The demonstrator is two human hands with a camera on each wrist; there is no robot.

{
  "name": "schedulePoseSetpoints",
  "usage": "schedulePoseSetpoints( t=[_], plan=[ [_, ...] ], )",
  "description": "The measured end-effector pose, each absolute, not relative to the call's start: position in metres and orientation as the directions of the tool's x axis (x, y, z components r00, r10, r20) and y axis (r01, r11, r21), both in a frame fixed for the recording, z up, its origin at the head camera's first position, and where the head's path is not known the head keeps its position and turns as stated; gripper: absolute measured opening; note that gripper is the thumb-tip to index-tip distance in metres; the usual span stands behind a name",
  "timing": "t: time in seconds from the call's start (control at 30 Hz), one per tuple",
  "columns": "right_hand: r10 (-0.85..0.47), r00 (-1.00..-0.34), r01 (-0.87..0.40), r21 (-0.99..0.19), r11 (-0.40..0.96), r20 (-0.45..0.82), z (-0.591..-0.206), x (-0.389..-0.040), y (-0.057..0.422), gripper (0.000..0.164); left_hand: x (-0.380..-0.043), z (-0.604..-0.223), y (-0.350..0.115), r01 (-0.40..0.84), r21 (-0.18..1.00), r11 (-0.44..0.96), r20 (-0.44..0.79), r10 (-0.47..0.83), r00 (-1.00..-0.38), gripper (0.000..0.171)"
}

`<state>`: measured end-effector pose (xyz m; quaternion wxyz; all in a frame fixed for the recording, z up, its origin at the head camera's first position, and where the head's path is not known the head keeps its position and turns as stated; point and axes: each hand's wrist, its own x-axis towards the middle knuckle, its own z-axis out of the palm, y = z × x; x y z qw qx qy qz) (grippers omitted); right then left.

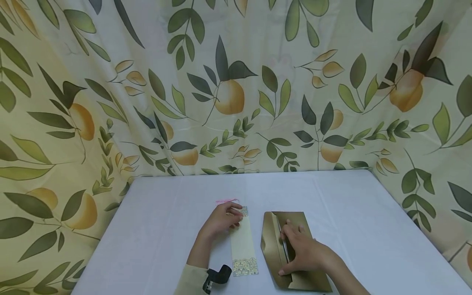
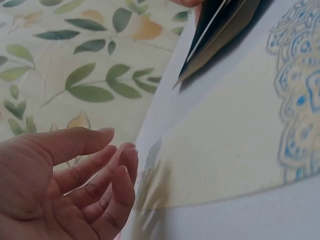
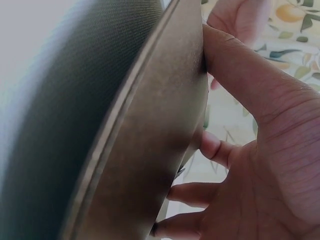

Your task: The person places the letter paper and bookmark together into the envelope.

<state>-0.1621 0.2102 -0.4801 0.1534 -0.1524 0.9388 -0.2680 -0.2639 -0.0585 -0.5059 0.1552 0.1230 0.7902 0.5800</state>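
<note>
A cream bookmark (image 1: 242, 241) with patterned bands at its ends lies on the table, a pink tassel (image 1: 225, 201) at its far end. My left hand (image 1: 223, 219) hovers by that far end, fingers loosely bent. Nothing sits between thumb and fingers in the left wrist view, where the bookmark's blue mandala-like pattern (image 2: 302, 100) shows large. To the right lies a gold envelope (image 1: 271, 246), its flap folded out to the left. My right hand (image 1: 304, 250) grips it at the mouth, thumb and fingers spread along the edge. In the right wrist view the envelope (image 3: 150, 120) gapes, dark inside.
White cloth covers the table (image 1: 158, 229), whose far edge meets a curtain (image 1: 236, 123) printed with leaves and oranges. A black camera strap (image 1: 217, 276) sits on my left wrist, over a beige sleeve (image 1: 190, 280).
</note>
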Motion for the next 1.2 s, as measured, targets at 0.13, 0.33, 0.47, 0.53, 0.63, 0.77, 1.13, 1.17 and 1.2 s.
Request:
schedulePoseSetpoints(
  t=[0.13, 0.33, 0.47, 0.53, 0.63, 0.77, 1.13, 1.17, 1.2],
  plan=[
    [-0.364, -0.908, -0.203, -0.541, 0.816, -0.208, -0.481, -0.162, 0.21, 0.079, -0.267, -0.508, -0.068, -0.002, 0.945, 0.326, -0.109, 0.308, -0.945, 0.033],
    [-0.363, -0.907, -0.2, -0.538, 0.819, -0.215, -0.48, -0.161, 0.21, 0.079, -0.269, -0.51, -0.073, 0.022, 0.878, 0.479, -0.082, 0.196, -0.977, 0.045],
    [-0.363, -0.907, -0.204, -0.535, 0.82, -0.211, -0.48, -0.161, 0.21, 0.079, -0.271, -0.516, -0.071, 0.05, 0.83, 0.556, -0.054, 0.169, -0.984, 0.055],
    [-0.364, -0.908, -0.205, -0.535, 0.82, -0.21, -0.48, -0.161, 0.21, 0.079, -0.272, -0.519, -0.07, 0.046, 0.826, 0.562, -0.053, 0.159, -0.986, 0.059],
    [-0.363, -0.907, -0.205, -0.532, 0.822, -0.212, -0.48, -0.161, 0.21, 0.079, -0.272, -0.522, -0.069, 0.041, 0.825, 0.564, -0.047, 0.141, -0.989, 0.062],
    [-0.366, -0.905, -0.205, -0.532, 0.822, -0.217, -0.479, -0.161, 0.209, 0.079, -0.27, -0.524, -0.066, 0.061, 0.819, 0.571, -0.03, 0.149, -0.988, 0.071],
    [-0.353, -0.908, -0.188, -0.536, 0.823, -0.224, -0.48, -0.161, 0.208, 0.078, -0.261, -0.529, -0.048, 0.087, 0.723, 0.685, -0.04, 0.167, -0.985, 0.107],
    [-0.349, -0.909, -0.184, -0.534, 0.825, -0.227, -0.481, -0.162, 0.208, 0.078, -0.261, -0.53, -0.047, 0.09, 0.714, 0.694, -0.037, 0.165, -0.986, 0.108],
    [-0.346, -0.91, -0.18, -0.532, 0.827, -0.229, -0.482, -0.162, 0.208, 0.078, -0.261, -0.53, -0.047, 0.093, 0.708, 0.7, -0.034, 0.164, -0.986, 0.108]
  ],
)
